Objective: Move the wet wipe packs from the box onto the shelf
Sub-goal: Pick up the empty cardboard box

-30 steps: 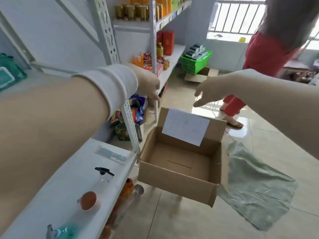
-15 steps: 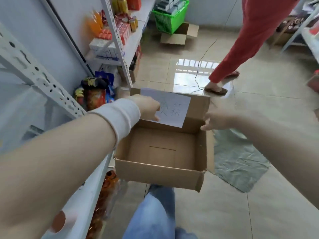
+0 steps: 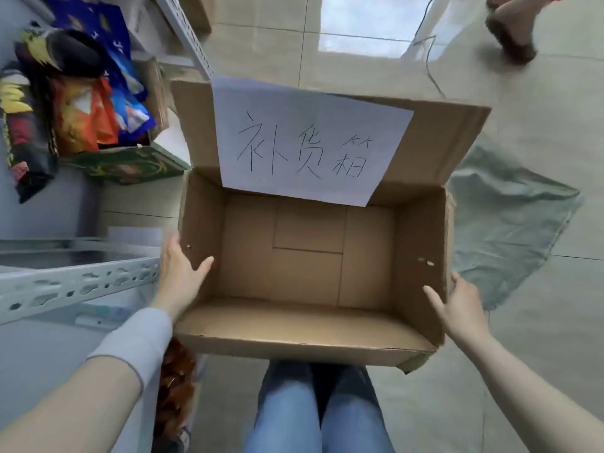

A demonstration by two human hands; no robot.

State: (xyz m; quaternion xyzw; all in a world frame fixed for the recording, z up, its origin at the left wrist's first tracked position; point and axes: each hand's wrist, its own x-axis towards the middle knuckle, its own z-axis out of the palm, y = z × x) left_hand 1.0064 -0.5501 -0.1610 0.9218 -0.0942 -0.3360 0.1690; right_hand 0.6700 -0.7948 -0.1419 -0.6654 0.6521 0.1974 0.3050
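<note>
Empty box (image 3: 307, 335) held by both side walls, beside the shelf (image 3: 65, 286)

Left grip (image 3: 181, 273) and right grip (image 3: 457, 305) each pinch a side wall of the box, thumb inside, fingers outside. No wet wipe packs show in it, only the bare bottom. It looks light but floppy-walled, and is best held low on the walls. The shelf sits just left.

Matt cardboard box (image 3: 294, 335), glossy tiled floor (image 3: 539, 93).

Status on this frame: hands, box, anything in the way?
Left hand and right hand each grip a side wall of the box. No wet wipe packs visible inside. Shelf rail close beside left hand.
</note>
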